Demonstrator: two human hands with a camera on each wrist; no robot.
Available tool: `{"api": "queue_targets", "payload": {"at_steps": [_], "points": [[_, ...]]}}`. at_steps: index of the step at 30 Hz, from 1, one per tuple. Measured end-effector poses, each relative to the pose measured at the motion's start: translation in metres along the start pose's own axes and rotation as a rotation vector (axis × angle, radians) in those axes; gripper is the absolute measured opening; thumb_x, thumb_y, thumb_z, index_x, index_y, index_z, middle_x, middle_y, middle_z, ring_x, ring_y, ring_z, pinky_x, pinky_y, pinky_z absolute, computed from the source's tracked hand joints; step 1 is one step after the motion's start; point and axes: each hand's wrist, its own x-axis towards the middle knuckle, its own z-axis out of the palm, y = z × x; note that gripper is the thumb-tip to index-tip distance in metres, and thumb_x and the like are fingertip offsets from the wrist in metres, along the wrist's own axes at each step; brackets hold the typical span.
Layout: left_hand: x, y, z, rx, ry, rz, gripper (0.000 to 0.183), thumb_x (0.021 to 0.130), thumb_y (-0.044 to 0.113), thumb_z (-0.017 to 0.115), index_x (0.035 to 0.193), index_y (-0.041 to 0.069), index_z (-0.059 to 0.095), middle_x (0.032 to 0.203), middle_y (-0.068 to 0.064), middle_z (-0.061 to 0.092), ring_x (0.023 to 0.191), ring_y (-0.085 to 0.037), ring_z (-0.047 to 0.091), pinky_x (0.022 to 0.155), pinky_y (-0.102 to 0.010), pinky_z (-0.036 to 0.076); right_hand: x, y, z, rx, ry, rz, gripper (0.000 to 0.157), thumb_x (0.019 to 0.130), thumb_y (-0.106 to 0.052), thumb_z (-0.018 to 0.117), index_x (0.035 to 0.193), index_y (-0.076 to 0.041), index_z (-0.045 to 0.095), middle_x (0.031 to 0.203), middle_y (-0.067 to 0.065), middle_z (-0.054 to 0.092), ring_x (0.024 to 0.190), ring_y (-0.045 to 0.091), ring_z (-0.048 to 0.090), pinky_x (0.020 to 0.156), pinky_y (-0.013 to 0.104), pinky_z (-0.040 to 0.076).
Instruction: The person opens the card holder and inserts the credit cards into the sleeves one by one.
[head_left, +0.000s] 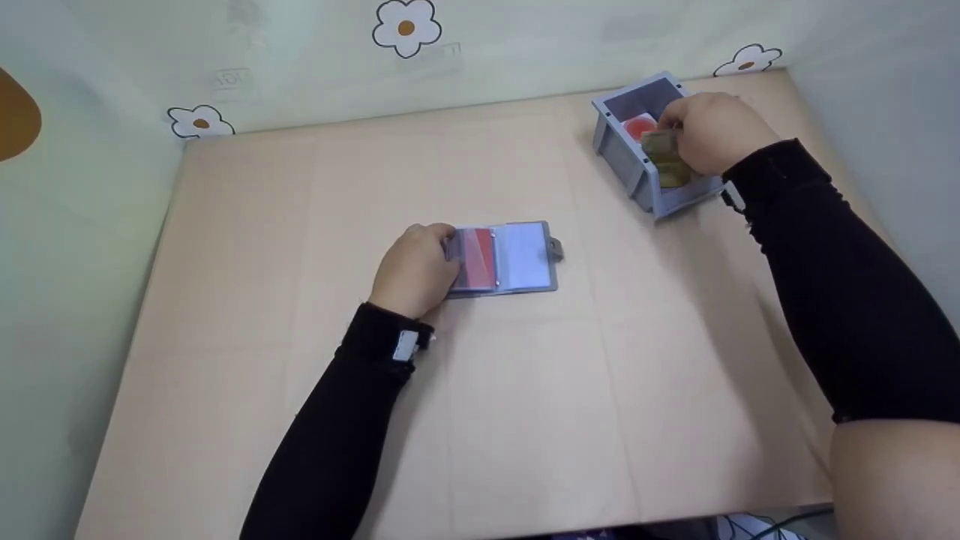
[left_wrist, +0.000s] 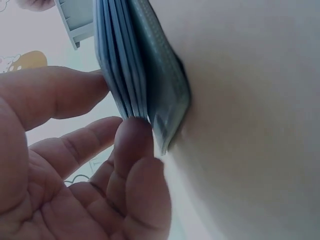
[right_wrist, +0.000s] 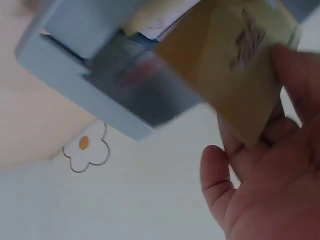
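Note:
A small card holder lies spread apart at mid-table, with a red card in a clear sleeve on its left side and a pale sleeve on its right. My left hand pinches its left edge; in the left wrist view, the thumb and fingers hold the stacked sleeves from both sides. At the back right, my right hand reaches over a grey bin. Between its thumb and fingers is a gold card with a dark figure on it.
Inside the bin sit a white card with a red circle and another golden item. The bin stands near the back wall, which has printed flowers. A side wall rises along the table's right edge.

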Motion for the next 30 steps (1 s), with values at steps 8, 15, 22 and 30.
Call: {"api": "queue_targets", "payload": {"at_steps": [8, 15, 22, 30], "points": [[-0.003, 0.008, -0.006, -0.026, 0.065, -0.002, 0.047, 0.103, 0.028, 0.063, 0.144, 0.005, 0.063, 0.130, -0.016, 0.067, 0.111, -0.024, 0.063, 0.104, -0.042, 0.055, -0.022, -0.035, -0.017, 0.179, 0.189, 0.025, 0.042, 0.108, -0.004, 0.038, 0.141, 0.000, 0.064, 0.137, 0.029, 0.058, 0.127, 0.049, 0.057, 0.105, 0.063, 0.052], [-0.007, 0.013, -0.010, -0.118, 0.093, 0.013, 0.047, 0.103, 0.035, 0.064, 0.142, 0.009, 0.064, 0.121, -0.009, 0.070, 0.111, -0.024, 0.065, 0.100, -0.043, 0.054, -0.032, -0.085, 0.002, 0.228, 0.125, -0.151, 0.033, 0.109, -0.005, 0.046, 0.133, -0.003, 0.070, 0.133, 0.019, 0.065, 0.124, 0.035, 0.061, 0.102, 0.051, 0.057], [-0.008, 0.016, -0.010, -0.240, 0.119, 0.031, 0.046, 0.104, 0.037, 0.065, 0.140, 0.010, 0.065, 0.115, -0.006, 0.075, 0.107, -0.021, 0.068, 0.097, -0.040, 0.055, -0.034, -0.123, 0.035, 0.353, -0.011, -0.239, 0.026, 0.108, -0.004, 0.049, 0.127, -0.005, 0.066, 0.132, 0.013, 0.066, 0.115, 0.028, 0.061, 0.105, 0.045, 0.056], [-0.008, 0.018, -0.005, -0.352, 0.129, 0.137, 0.041, 0.104, 0.033, 0.066, 0.136, 0.007, 0.068, 0.109, -0.002, 0.077, 0.102, -0.016, 0.071, 0.093, -0.036, 0.056, -0.034, -0.154, 0.068, 0.338, -0.042, -0.438, 0.017, 0.103, 0.000, 0.055, 0.113, -0.002, 0.069, 0.115, 0.013, 0.070, 0.106, 0.027, 0.063, 0.097, 0.043, 0.054]]}}
